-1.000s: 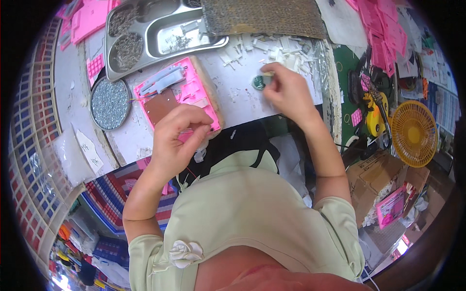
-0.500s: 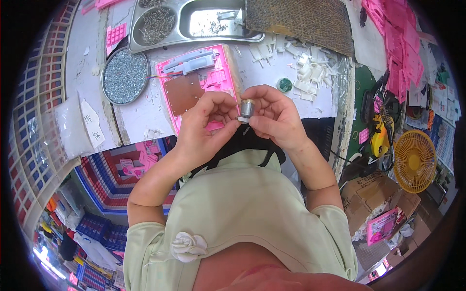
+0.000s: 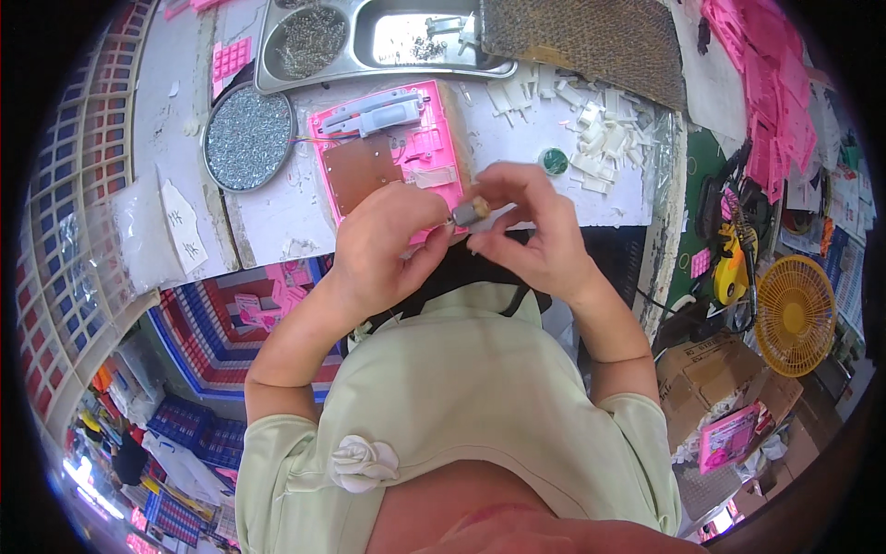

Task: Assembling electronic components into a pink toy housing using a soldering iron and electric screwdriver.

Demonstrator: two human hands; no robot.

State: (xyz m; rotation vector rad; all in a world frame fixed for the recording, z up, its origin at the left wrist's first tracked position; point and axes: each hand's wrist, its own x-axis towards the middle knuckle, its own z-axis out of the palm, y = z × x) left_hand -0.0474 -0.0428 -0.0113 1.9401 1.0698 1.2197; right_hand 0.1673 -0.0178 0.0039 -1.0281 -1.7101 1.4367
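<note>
Over the near edge of the table I hold a small silver-grey cylinder [image 3: 469, 214] with a tan end. The fingers of my left hand [image 3: 386, 242] pinch its left end; a small metallic bit shows at their tips. My right hand [image 3: 543, 229] curves around its tan end with thumb and fingers apart, and seems not to grip it. Just beyond my left hand lies an open pink plastic housing [image 3: 446, 120] with a brown board [image 3: 360, 171], a grey plastic part [image 3: 383, 116] and thin wires. A pale strip [image 3: 431, 177] rests on the housing.
A round tin of small metal pieces [image 3: 247, 138] stands left of the housing. Behind is a steel compartment tray [image 3: 369, 76]. White plastic parts [image 3: 609, 138] and a small green-topped round container [image 3: 554, 162] lie at the right. A brown woven mat [image 3: 591, 46] covers the back.
The cylinder has tipped from upright to slanted, tan end toward the right. My right thumb and fingers have spread away from it, while my left hand keeps hold.
</note>
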